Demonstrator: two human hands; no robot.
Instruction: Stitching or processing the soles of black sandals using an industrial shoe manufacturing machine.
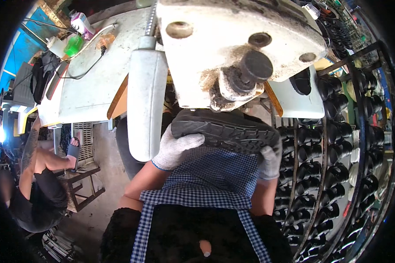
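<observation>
Right: rack holding black shoes. Left grip and right grip hold treaded shoe; white machine head blocks my view beyond.

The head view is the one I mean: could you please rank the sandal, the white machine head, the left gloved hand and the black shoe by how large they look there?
1. White machine head
2. Black shoe
3. Left gloved hand
4. Sandal, partly covered by the foot

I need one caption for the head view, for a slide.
Gloved left hand and right hand hold a black shoe at a white machine, shoe rack at right.
</observation>
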